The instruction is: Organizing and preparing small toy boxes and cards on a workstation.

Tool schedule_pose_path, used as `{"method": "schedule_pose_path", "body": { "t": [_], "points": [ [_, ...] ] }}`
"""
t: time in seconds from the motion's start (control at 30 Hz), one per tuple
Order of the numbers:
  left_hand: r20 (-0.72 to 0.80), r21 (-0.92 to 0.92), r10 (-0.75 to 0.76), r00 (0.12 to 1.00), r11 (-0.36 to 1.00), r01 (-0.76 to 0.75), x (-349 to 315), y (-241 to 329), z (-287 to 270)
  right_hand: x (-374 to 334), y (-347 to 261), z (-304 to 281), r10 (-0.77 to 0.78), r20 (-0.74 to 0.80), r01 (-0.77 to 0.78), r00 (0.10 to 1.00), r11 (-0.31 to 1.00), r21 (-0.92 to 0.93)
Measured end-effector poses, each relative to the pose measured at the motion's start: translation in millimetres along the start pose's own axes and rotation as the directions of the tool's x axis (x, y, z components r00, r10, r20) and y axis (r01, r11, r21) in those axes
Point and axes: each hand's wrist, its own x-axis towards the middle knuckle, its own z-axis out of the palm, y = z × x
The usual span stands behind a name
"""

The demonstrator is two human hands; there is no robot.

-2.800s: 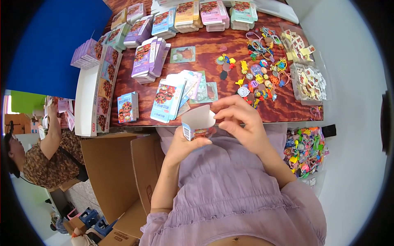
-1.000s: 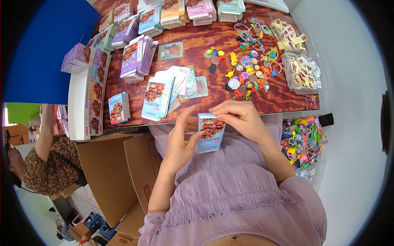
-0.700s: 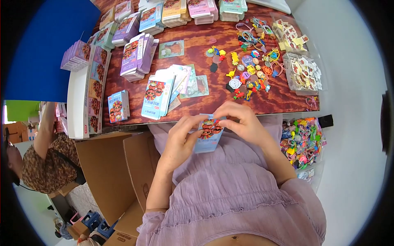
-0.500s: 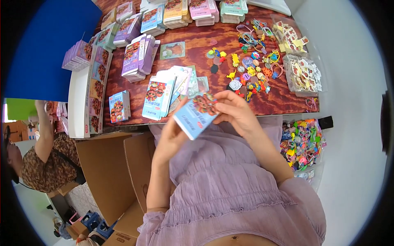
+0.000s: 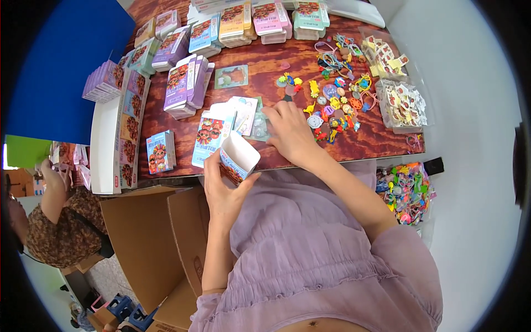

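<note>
Head view: just tipped to show the open end of the box [image 5: 240, 155], with the right hand [image 5: 294, 134] gone from it to the green card [image 5: 259, 130].
Borne by the left hand [image 5: 223, 195] alone, between thumb and fingers, mid-frame at the near edge of the desk [image 5: 265, 63]. Reaching over the card with right fingers, up and right of the box; hard to tell whether pinching.

The right hand [image 5: 292, 135] no longer touches the blue box [image 5: 230, 167], as it did half a second ago, but reaches forward to the greenish cards [image 5: 258, 128]. The left hand [image 5: 222, 191] alone now grips the box, shifted leftward and turned so its white open end shows.
</note>
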Motion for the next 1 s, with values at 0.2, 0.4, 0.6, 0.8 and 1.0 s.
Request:
{"method": "schedule_pose_path", "body": {
  "t": [0.2, 0.4, 0.6, 0.8, 1.0],
  "points": [
    [0.014, 0.285, 0.065, 0.998, 0.956, -0.066, 5, 9, -11, -25, 24, -10, 0.246, 0.159, -0.293, 0.956, 0.826, 0.481],
    [0.130, 0.386, 0.089, 0.987, 0.913, -0.134, 10, 15, -15, -22, 26, -61, 0.357, 0.336, -0.438, 0.872, 0.261, 0.860],
    [0.209, 0.418, 0.080, 0.975, 0.894, -0.163, 13, 28, -8, -22, 11, -72, 0.208, 0.377, -0.430, 0.902, 0.475, 0.768],
    [0.235, 0.317, 0.144, 0.961, 0.924, -0.216, 6, 35, 6, -18, -25, -59, 0.171, 0.201, -0.253, 0.964, 0.819, 0.514],
    [0.196, 0.304, 0.086, 0.977, 0.942, -0.144, 8, 24, 7, -27, -33, -51, 0.228, 0.141, -0.263, 0.963, 0.702, 0.662]
  ]
}}
